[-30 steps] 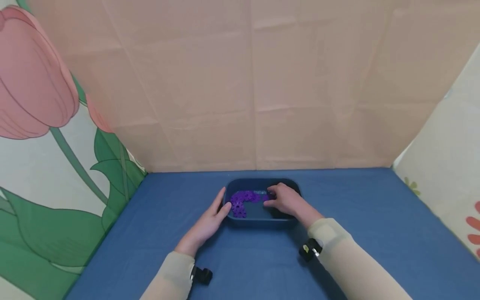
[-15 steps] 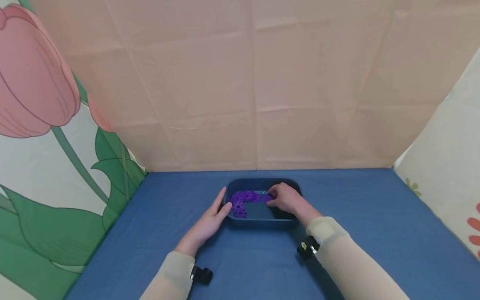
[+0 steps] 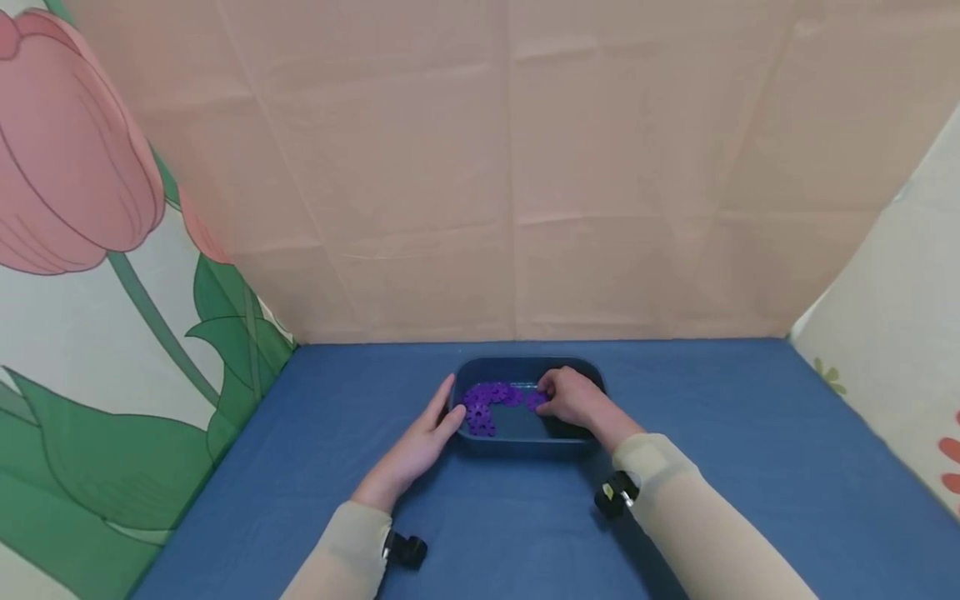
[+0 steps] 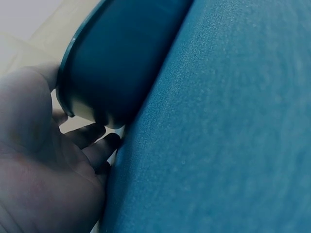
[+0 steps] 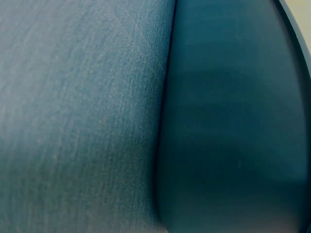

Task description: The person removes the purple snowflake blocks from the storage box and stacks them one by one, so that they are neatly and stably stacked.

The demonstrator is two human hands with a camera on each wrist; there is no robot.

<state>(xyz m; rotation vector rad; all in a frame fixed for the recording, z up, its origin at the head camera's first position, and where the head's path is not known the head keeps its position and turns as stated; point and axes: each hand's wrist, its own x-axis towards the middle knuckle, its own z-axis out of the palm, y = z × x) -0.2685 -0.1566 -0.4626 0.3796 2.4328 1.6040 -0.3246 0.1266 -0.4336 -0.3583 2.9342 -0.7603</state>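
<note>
A dark blue plastic bin (image 3: 525,446) sits on the blue cloth. Inside it, along the left and back, lie several purple snowflake-shaped plastic discs (image 3: 487,396). My left hand (image 3: 416,442) holds the bin's left end; in the left wrist view its thumb is at the rim (image 4: 68,53) and the fingers reach round the outside wall. My right hand (image 3: 576,398) reaches down into the bin's right half, fingertips pinching a purple snowflake disc (image 3: 535,401). The right wrist view shows only the bin's outer wall (image 5: 233,116) and cloth, with the hand out of sight.
Blue cloth (image 3: 495,525) covers the table around the bin. A beige sheet (image 3: 510,167) rises behind the table's back edge. Flower-printed panels stand at the left (image 3: 157,400) and right (image 3: 900,333). A small black camera (image 3: 615,493) sits on the right wrist.
My right hand's fingers have drawn closer together around the purple disc, which has shifted slightly. My left hand stays at the bin's left end.
</note>
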